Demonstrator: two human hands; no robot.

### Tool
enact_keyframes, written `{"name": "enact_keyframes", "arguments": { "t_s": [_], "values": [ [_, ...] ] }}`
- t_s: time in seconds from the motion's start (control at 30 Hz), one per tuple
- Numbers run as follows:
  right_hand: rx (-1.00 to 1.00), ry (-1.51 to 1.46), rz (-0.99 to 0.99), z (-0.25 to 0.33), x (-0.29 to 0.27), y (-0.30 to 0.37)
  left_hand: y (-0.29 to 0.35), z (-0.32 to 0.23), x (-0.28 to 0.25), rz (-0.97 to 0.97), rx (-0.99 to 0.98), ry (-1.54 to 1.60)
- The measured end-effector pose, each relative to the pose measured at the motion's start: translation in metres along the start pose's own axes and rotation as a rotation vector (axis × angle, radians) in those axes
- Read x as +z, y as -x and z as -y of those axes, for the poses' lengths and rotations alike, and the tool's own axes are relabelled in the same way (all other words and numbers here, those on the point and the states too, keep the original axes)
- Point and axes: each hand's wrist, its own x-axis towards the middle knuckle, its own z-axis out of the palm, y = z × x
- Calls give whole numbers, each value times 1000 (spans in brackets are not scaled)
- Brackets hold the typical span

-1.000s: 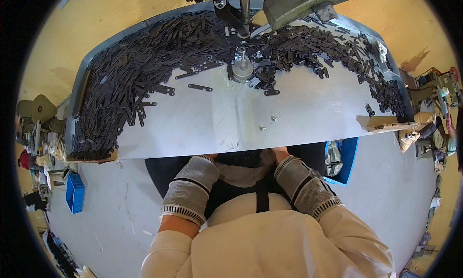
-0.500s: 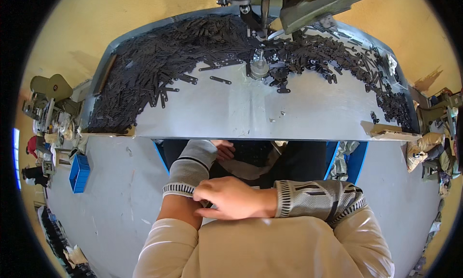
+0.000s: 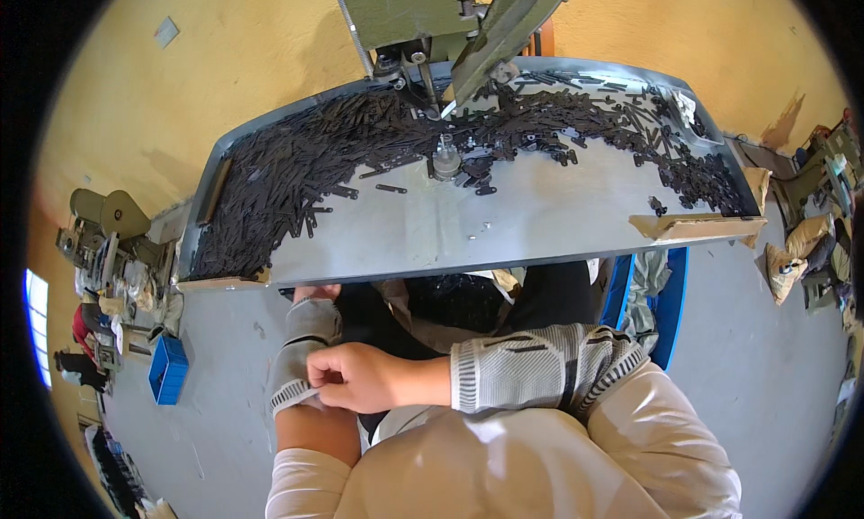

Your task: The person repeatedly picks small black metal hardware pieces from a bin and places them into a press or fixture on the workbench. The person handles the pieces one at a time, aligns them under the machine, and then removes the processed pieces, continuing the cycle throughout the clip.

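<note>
My right hand (image 3: 364, 375) reaches across my body and pinches the upper edge of the grey knitted arm sleeve (image 3: 310, 334) worn on my left forearm. A matching arm sleeve (image 3: 531, 366) covers my right forearm. Low by the table's front edge, my left hand (image 3: 319, 291) shows only in part; its fingers are hidden. Beyond my arms stands a grey metal table (image 3: 360, 240), heaped along its back and sides with black flat metal strips (image 3: 297, 150) and smaller black parts (image 3: 697, 177). Neither hand touches them.
A green machine head (image 3: 405, 15) overhangs the table, above a round metal post (image 3: 445, 162). Cardboard strips (image 3: 702, 229) edge the front corners. A blue bin (image 3: 670, 312) stands below at right, another blue bin (image 3: 168, 370) on the floor at left. People are at far left.
The view has shifted, so the table sits tilted and more of the machine shows. My right hand stays at the left sleeve's edge, and my left hand has drawn further under the table's front edge.
</note>
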Motion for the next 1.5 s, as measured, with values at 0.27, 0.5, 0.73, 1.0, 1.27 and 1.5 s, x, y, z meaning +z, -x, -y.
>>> {"name": "enact_keyframes", "arguments": {
  "t_s": [0.27, 0.5, 0.73, 1.0, 1.27, 1.5],
  "values": [
    [-68, -141, 251, 38, 31, 18, 4, -33, -17, -587, 77, -2050],
    [-181, 652, 176, 43, 48, -49, 24, 15, -60, -426, 453, -3835],
    [-673, 375, 43, 21, 39, 38, 11, -34, -137, -549, -305, -1388],
    [-303, 610, -40, 41, -103, 85, 59, 4, -108, -117, -197, -1359],
    [-38, 1476, -378, 42, -262, 64, 213, -42, 119, 697, 131, -1284],
    [93, 1331, -279, 26, -246, 71, 169, -63, 253, 710, 917, -1298]
  ]
}}
